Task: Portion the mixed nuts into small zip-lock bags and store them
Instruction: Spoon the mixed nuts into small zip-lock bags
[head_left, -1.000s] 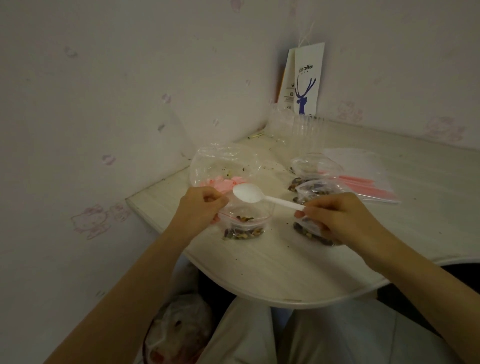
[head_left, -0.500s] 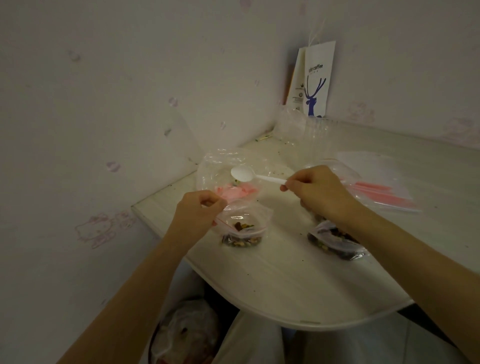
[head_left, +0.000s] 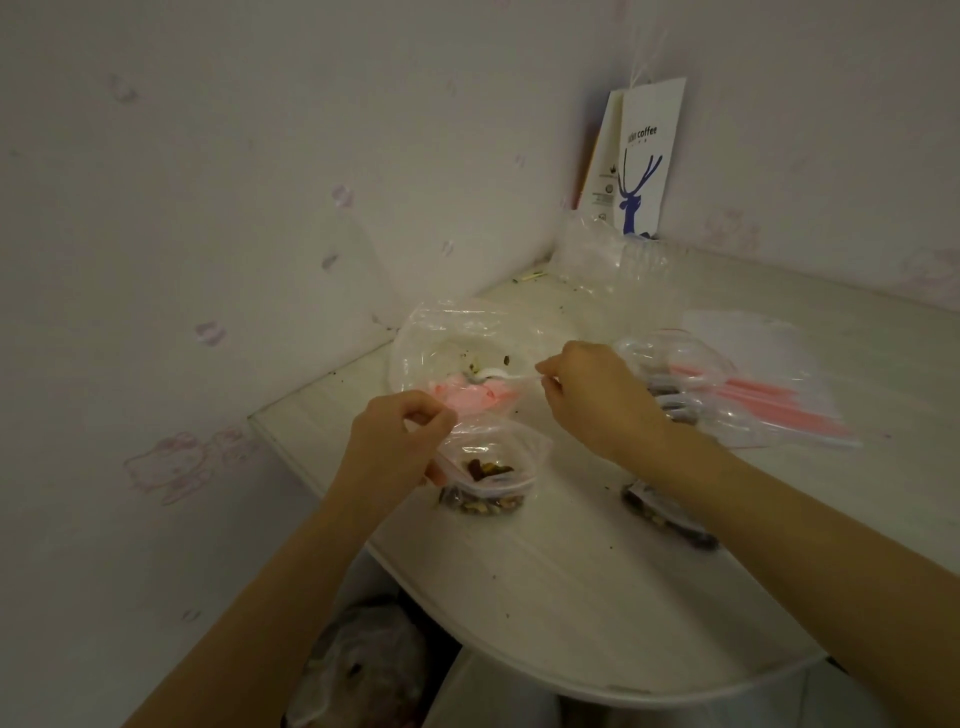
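Observation:
My left hand (head_left: 397, 441) pinches the open rim of a small zip-lock bag (head_left: 488, 473) that stands on the table with mixed nuts in its bottom. My right hand (head_left: 592, 400) holds the handle of a white plastic spoon (head_left: 493, 375). The spoon's bowl reaches into a large clear bag (head_left: 457, 343) with a pink strip, which holds a few nut bits. A filled small bag (head_left: 670, 512) lies on the table under my right forearm. More small bags with nuts (head_left: 670, 395) sit behind my right hand.
A stack of flat zip-lock bags with pink strips (head_left: 769, 384) lies at the right. Crumpled clear plastic (head_left: 613, 260) and a white paper coffee bag (head_left: 641, 166) stand in the corner. The table's (head_left: 597, 597) curved edge is near me; a plastic bag (head_left: 363, 670) sits below.
My right hand has carried the spoon away from the small bag and back into the large clear bag. My left hand keeps its hold on the small bag.

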